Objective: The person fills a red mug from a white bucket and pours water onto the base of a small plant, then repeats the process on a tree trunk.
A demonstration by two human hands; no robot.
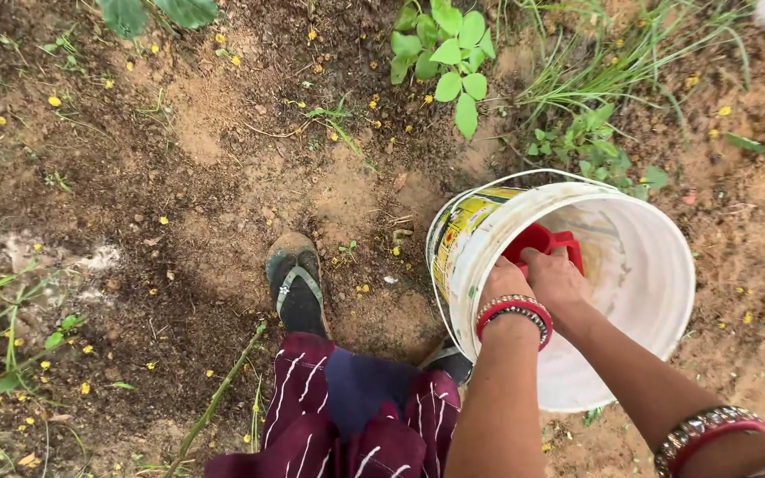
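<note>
Right of centre in the frame, just inside the near rim of a white bucket, the right hand is closed over the edge of a red scoop, fingers curled down on it. The left hand sits just beside it, touching the bucket's rim; whether its fingers also grip the scoop or only the rim cannot be told, since they are hidden behind the knuckles. Both wrists wear red and beaded bangles, with a second set at the lower right edge of the frame on the right forearm. The scoop is a red plastic vessel held within the bucket's mouth, against the wall nearest the person. The bucket is tilted, opening upward and toward the camera, its inside stained, a yellow printed label on its outer side and a thin wire handle hanging along the left side. Below centre, a maroon striped garment covers the legs. A foot in a dark sandal stands on bare brown soil left of the bucket. Small yellow petals are scattered across the ground. A green leafy plant grows at upper centre, grass blades at upper right.
</note>
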